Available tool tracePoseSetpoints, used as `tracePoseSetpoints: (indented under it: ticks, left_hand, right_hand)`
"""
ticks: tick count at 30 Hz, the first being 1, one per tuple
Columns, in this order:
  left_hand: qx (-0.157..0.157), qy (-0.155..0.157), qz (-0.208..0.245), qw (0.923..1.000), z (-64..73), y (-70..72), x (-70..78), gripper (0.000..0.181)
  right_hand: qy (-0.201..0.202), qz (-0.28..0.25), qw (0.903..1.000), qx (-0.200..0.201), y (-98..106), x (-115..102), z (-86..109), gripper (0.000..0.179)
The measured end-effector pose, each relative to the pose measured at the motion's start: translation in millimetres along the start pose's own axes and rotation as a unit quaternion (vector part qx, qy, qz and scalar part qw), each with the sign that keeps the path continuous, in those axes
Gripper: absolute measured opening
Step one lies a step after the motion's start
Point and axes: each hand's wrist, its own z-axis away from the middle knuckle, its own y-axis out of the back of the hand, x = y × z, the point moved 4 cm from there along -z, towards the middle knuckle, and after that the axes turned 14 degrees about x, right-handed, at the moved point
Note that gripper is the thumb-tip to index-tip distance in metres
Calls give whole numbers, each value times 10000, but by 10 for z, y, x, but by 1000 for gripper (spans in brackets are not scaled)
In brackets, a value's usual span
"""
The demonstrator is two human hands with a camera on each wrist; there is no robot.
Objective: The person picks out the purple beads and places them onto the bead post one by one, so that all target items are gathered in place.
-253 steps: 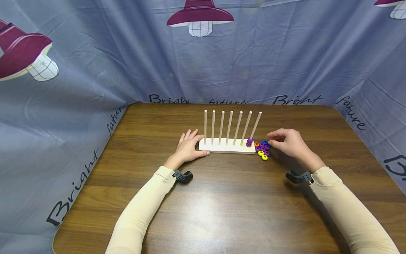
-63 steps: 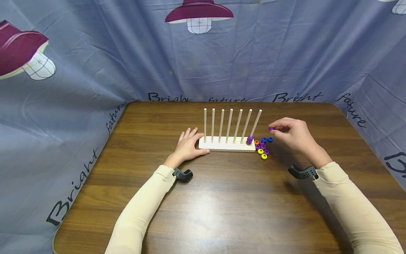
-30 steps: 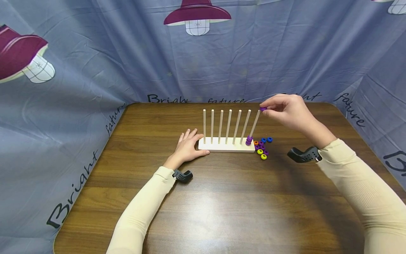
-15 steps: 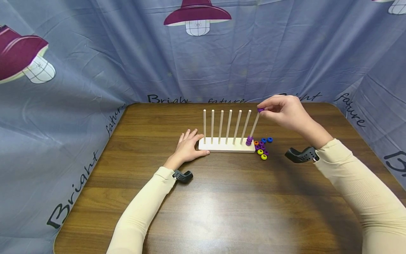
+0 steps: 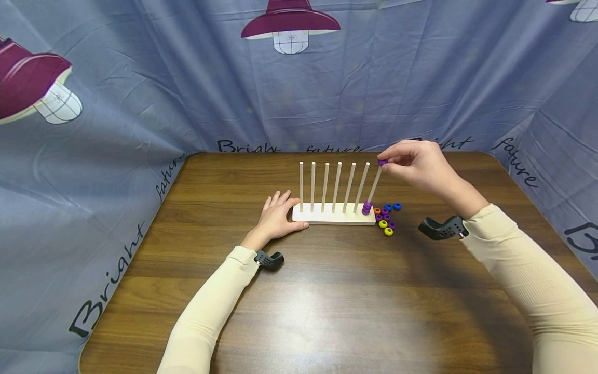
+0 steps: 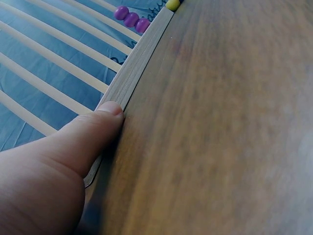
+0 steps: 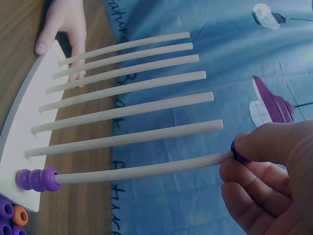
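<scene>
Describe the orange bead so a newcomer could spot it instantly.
On the brown table, find the pale base with seven pegs. In the head view, loose beads lie off its right-hand end. The orange bead sits on the side nearest the base, and it is the only orange one in view among purple, blue and yellow.

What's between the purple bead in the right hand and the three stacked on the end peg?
Only a bare stretch of the end peg separates the held bead from the three stacked beads; the right wrist view shows it clearly.
</scene>
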Motion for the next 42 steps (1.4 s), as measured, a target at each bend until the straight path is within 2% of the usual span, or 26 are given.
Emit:
tracePoseSetpoints:
  ticks: [7,16,42]
  left_hand:
    - [-33,14,3,10000,-2,0,5,80]
    - [-16,8,4,10000,2,12,6,80]
    - [-42,22,51,10000,16,12,14,79]
  right_hand:
    - [-151,135,9997,-97,-29,47,8,15]
    - [-130,248,9995,-166,-34,56,-4,14]
    - [-145,171,9997,-95,23,69,31,16]
